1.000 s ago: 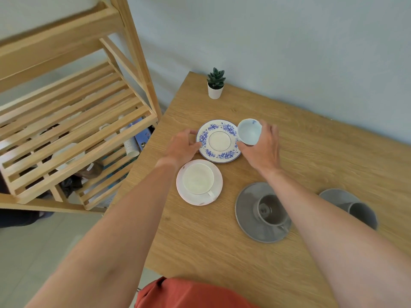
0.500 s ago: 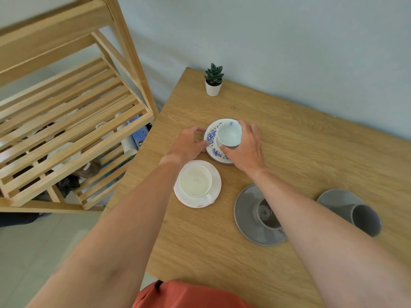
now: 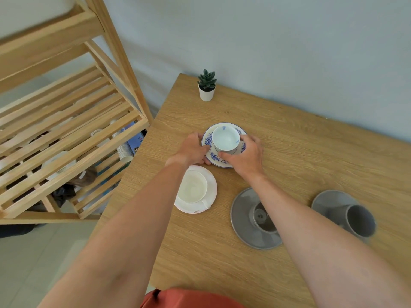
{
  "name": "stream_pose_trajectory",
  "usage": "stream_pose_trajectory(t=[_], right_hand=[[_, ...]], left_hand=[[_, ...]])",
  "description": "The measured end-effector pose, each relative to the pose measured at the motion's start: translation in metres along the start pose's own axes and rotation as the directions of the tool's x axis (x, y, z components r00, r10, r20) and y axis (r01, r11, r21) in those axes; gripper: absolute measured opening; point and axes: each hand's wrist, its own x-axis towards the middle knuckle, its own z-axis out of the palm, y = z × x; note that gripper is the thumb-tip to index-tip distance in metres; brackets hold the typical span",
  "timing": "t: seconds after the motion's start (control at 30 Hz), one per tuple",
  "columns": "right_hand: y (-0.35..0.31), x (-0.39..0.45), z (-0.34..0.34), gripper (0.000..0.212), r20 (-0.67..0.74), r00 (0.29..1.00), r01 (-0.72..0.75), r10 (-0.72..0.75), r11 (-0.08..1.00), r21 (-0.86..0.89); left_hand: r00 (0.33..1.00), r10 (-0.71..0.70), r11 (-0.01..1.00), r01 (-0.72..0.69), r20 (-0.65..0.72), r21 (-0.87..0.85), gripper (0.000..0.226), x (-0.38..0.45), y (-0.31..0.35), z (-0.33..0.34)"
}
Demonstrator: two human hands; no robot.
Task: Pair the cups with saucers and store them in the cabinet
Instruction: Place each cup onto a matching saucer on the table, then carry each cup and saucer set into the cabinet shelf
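Note:
A blue-patterned cup [image 3: 225, 138] stands on its matching blue-flowered saucer [image 3: 210, 153] in the middle of the wooden table [image 3: 289, 138]. My left hand [image 3: 192, 150] grips the saucer's left rim. My right hand [image 3: 245, 155] holds the saucer's right and near rim, its fingers close under the cup. Nearer to me a white cup [image 3: 193, 186] sits on a white saucer [image 3: 211, 187]. A grey cup [image 3: 262, 217] on a grey saucer [image 3: 244, 221] is partly hidden by my right forearm. A second grey cup [image 3: 360, 221] rests on a grey saucer [image 3: 329, 200] at the right.
A slatted wooden shelf unit [image 3: 66, 134] stands left of the table, with crockery and stacked cups [image 3: 124, 151] on its lower levels. A small potted succulent [image 3: 206, 85] stands at the table's far corner by the wall.
My right hand carried the blue cup leftwards and set it on the blue saucer, then moved its grip to the saucer's rim. My left hand closed on the saucer's left rim.

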Motion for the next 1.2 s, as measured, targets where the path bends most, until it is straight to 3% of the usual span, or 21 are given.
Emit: stream_pose_trajectory(t=[0.13, 0.37, 0.63, 0.83, 1.2], right_hand=[[-0.004, 0.002, 0.0, 0.081, -0.002, 1.0, -0.003, 0.003, 1.0, 0.03], [-0.016, 0.005, -0.008, 0.073, -0.057, 0.998, -0.005, 0.011, 0.995, 0.1], [-0.055, -0.02, -0.055, 0.075, -0.193, 0.971, 0.163, -0.138, 0.979, 0.121], [-0.067, -0.059, -0.091, 0.068, -0.279, 0.949, 0.195, -0.147, 0.969, 0.153], [-0.016, -0.196, -0.113, 0.068, -0.347, 0.936, 0.135, -0.059, 0.971, 0.198]], left_hand=[[1.0, 0.006, 0.999, -0.006, 0.005, -0.039, 0.022, -0.001, 0.004, 0.001], [0.999, 0.045, 0.993, -0.048, -0.027, -0.107, 0.024, -0.01, 0.018, -0.003], [0.972, 0.221, 0.953, -0.233, -0.078, -0.195, 0.03, -0.064, 0.062, -0.014], [0.956, 0.291, 0.934, -0.294, -0.044, -0.203, 0.032, -0.115, 0.081, -0.003], [0.949, 0.315, 0.928, -0.314, -0.025, -0.202, 0.031, -0.213, 0.023, 0.058]])
